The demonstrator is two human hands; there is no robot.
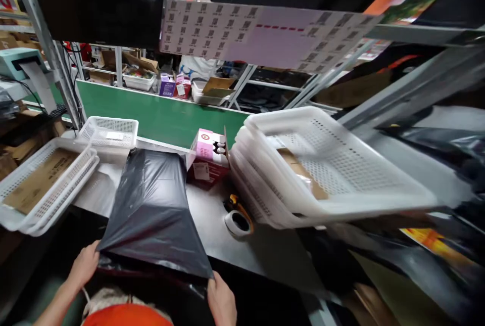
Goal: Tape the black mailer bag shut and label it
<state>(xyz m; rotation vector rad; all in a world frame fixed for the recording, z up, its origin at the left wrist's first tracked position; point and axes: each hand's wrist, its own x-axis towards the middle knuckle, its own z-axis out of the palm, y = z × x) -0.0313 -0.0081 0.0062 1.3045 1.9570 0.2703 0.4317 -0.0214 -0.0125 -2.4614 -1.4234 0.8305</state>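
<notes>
Two hands gripping the near corners of a glossy black plastic mailer bag (151, 210).

Left hand (84, 265) closed on the bag's left corner, right hand (222, 298) pinching its right corner; bag lying flat along the grey surface (212, 225), mouth end hanging over the near edge. Looks flat and unfilled yet, sealing undone. Beside it: pink and dark red carton (207, 160), tape dispenser (238, 217), stacked white perforated plastic baskets (341, 174).
</notes>
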